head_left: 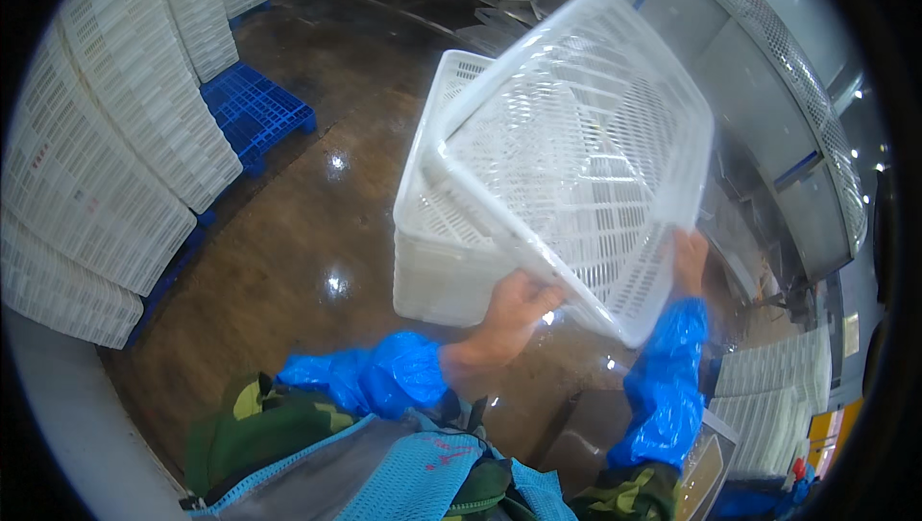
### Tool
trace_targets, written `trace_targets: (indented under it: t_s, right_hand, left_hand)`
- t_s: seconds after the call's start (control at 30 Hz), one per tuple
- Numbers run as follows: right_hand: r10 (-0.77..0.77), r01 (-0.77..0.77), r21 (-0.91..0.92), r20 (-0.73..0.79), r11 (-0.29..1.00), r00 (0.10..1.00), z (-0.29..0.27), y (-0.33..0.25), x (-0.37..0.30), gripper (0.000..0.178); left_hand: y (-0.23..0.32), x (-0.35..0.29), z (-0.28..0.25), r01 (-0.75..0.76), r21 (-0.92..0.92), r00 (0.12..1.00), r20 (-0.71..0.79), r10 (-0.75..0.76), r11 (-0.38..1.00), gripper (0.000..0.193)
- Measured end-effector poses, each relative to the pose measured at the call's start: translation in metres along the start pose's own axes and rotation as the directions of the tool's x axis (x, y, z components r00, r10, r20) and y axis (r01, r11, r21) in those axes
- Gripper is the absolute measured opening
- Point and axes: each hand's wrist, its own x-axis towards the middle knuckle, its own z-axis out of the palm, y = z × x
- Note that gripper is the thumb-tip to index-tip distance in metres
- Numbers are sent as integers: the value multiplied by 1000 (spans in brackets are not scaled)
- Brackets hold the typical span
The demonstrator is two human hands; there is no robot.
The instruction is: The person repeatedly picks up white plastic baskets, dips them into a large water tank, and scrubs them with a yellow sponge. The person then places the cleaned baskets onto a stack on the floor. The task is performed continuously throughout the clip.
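A white slotted plastic crate (576, 156) is tilted in the air in front of me, its open side toward me. My left hand (521, 308) is closed on its near rim, the thumb over the edge. Against the crate's right side is my right hand (689, 262), slightly blurred, its fingers curled round the wall and partly hidden. Below and to the left of the held crate stands a stack of similar white crates (437, 281) on the floor, partly covered by it. Blue plastic sleeves (663, 387) cover both of my forearms.
Tall stacks of white crates (115, 127) stand at the left on blue pallets (248, 110). More white crates (773, 391) are at the lower right. Metal equipment (768, 223) lines the right side. The brown floor (288, 223) looks wet and shiny.
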Motion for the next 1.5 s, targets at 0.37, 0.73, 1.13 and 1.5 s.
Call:
trace_targets:
  t_s: [0.37,0.73,1.13,1.5]
  right_hand:
    - [204,-94,-284,389,954,898,108,33,113,34]
    - [-159,148,-97,-117,984,980,124,25,-22,39]
    - [-26,51,154,-160,987,987,133,-1,-1,39]
    - [29,27,268,-204,963,979,165,40,21,35]
  left_hand:
    - [57,-2,-125,336,342,942,-138,-307,878,27]
    - [81,55,-163,-127,902,782,-165,601,413,61]
    - [103,83,-159,-207,891,861,-30,508,404,62]
    - [102,82,-206,-220,853,905,-3,425,474,65]
